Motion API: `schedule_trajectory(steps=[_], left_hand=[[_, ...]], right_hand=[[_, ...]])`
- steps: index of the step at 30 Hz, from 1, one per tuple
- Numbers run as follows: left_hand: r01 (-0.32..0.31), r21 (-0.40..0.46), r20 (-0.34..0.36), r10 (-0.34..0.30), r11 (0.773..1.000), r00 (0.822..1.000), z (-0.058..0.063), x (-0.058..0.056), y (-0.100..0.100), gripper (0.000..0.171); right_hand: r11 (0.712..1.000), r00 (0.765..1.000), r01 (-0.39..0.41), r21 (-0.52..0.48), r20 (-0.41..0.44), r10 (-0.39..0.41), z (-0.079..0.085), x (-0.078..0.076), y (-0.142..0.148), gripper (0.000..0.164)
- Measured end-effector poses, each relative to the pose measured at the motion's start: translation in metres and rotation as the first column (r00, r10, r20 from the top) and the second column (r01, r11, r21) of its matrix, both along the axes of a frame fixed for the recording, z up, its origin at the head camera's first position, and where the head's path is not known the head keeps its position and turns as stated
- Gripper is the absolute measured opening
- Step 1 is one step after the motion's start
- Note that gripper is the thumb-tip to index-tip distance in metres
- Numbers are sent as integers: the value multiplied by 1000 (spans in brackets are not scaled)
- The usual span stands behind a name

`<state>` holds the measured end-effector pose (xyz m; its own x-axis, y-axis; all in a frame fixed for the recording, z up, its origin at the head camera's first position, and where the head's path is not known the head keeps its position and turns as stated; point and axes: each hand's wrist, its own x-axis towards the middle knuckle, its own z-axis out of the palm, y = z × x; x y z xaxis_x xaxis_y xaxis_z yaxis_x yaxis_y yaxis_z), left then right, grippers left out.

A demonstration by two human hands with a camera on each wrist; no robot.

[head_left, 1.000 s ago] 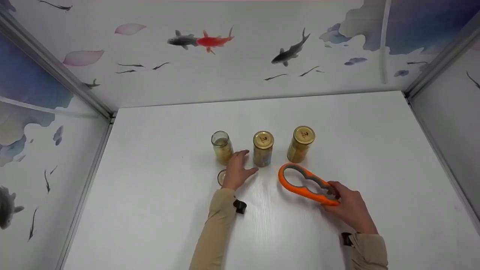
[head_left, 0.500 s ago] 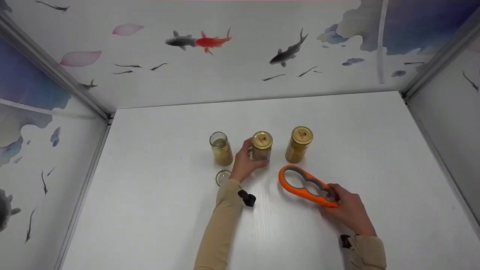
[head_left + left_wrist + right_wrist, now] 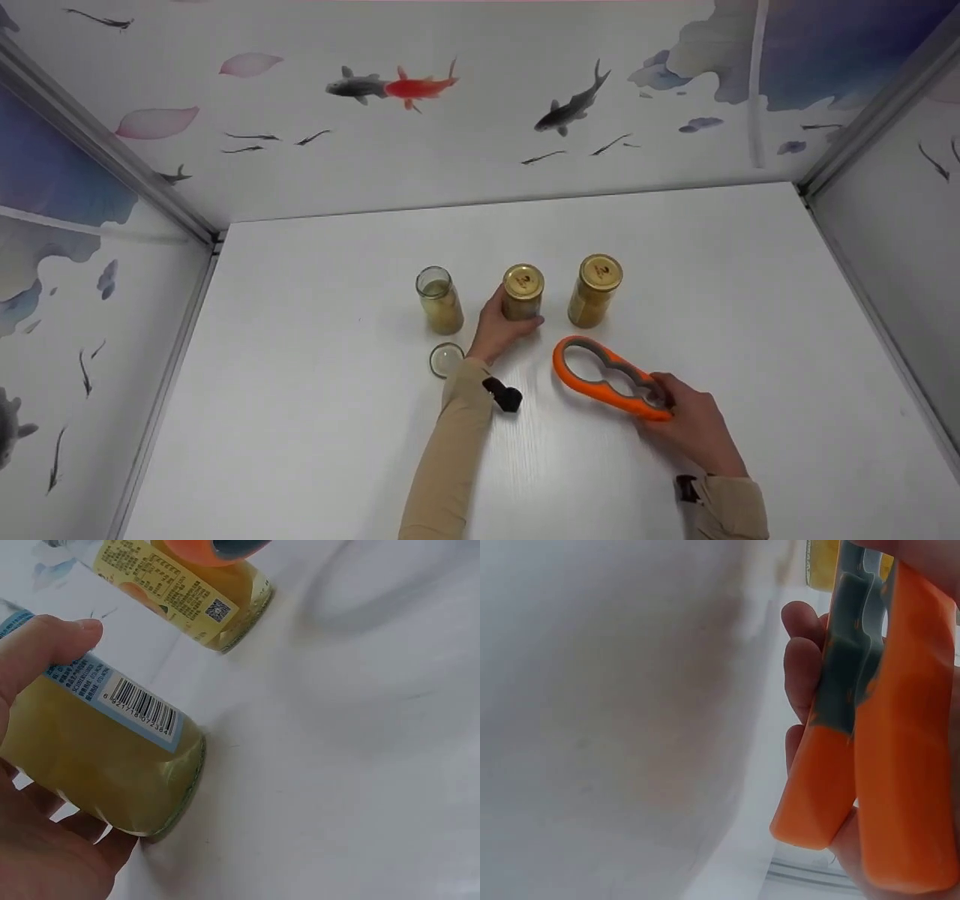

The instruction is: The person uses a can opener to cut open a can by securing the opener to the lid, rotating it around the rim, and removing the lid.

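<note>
My left hand (image 3: 501, 330) grips the middle glass jar (image 3: 523, 283), which has a gold lid and stands on the table. In the left wrist view the thumb lies on the blue barcode label (image 3: 142, 706) and the fingers wrap around the far side. An orange and grey jar opener (image 3: 609, 394) is held above the table by my right hand (image 3: 699, 429). Its two arms stand slightly apart in the right wrist view, with fingers (image 3: 802, 671) around them. The opener's large loop points toward the jars, touching none.
Left of the gripped jar stands a lidless jar (image 3: 442, 309) with pale contents. A round lid (image 3: 447, 361) lies in front of it, beside my left wrist. A third, gold-lidded jar (image 3: 596, 292) with a yellow label stands to the right. Printed walls (image 3: 480, 165) enclose the white table (image 3: 300, 420).
My left hand has moved right from beside the lidless jar and taken hold of the middle jar. The right hand keeps holding the opener in nearly the same place.
</note>
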<state>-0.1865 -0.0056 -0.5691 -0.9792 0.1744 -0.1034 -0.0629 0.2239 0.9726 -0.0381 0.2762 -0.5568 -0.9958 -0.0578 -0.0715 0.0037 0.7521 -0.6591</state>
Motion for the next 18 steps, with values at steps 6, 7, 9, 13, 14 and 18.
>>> schedule_trajectory(steps=[6, 7, 9, 13, 14, 18], left_hand=[[-16, 41, -42, 18, 999, 999, 15, 7, 1, 77], [-18, 47, -44, 20, 999, 999, 20, 10, 1, 76], [-24, 62, -44, 27, 998, 999, 29, 15, 0, 73], [-52, 59, -50, 55, 997, 997, 15, 12, 2, 72], [-60, 60, -56, 63, 996, 996, 10, 11, 2, 71], [-82, 43, -73, 85, 996, 994, -4, 7, 3, 71]], right_hand=[[1000, 1000, 10, 9, 8, -10, 2, 0, 2, 49], [1000, 1000, 12, 9, 5, -12, 2, 0, 2, 49], [1000, 1000, 16, 13, -11, -16, 3, 1, 3, 48], [1000, 999, 11, 22, -49, -10, 7, 2, 3, 49], [1000, 998, 8, 25, -59, -7, 8, 3, 4, 49], [1000, 996, -8, 21, -85, 10, 14, 3, 6, 53]])
